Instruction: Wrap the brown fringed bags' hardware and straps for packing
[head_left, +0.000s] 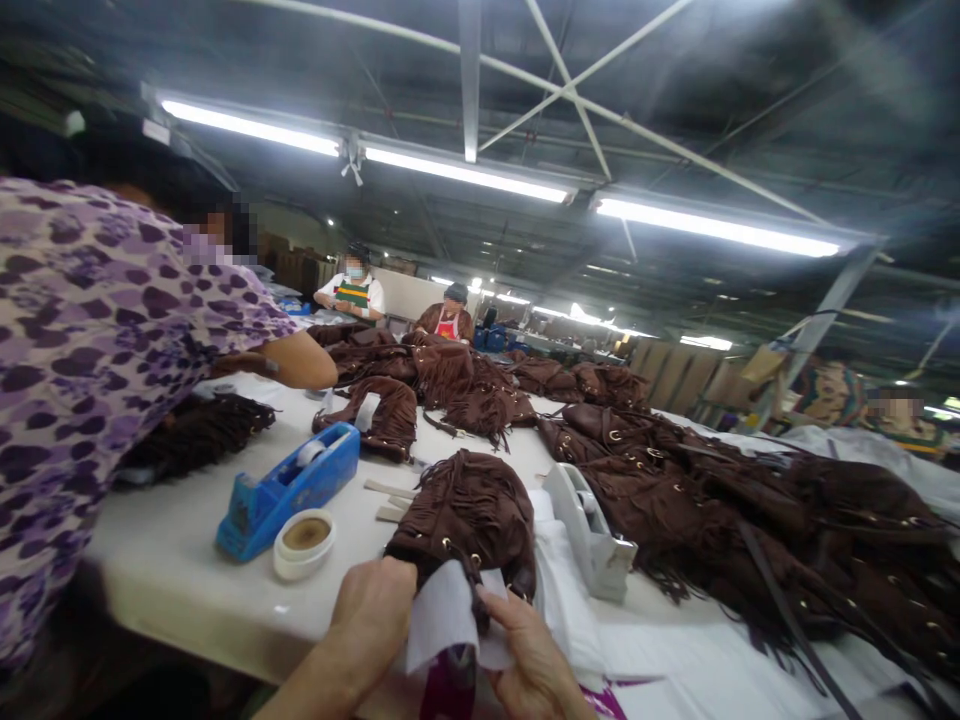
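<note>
A dark brown fringed bag [476, 505] with brass-coloured eyelets lies on the table in front of me. My left hand [373, 608] is closed at its near left edge, and the fingertips are tucked out of sight. Beside it, a strip of white paper [444, 615] curls around the bag's dark strap. My right hand [529, 648] pinches the paper and strap between thumb and fingers at the bag's near side. Something purple and shiny [450, 685] hangs just below the paper.
Left of the bag are a blue tape dispenser [292, 490] and a roll of tape [304, 545]. A grey tape dispenser [589, 530] stands to its right, near white sheets [675, 665]. Piled brown bags [720, 500] cover the right side. A co-worker in a patterned shirt [112, 330] leans in at left.
</note>
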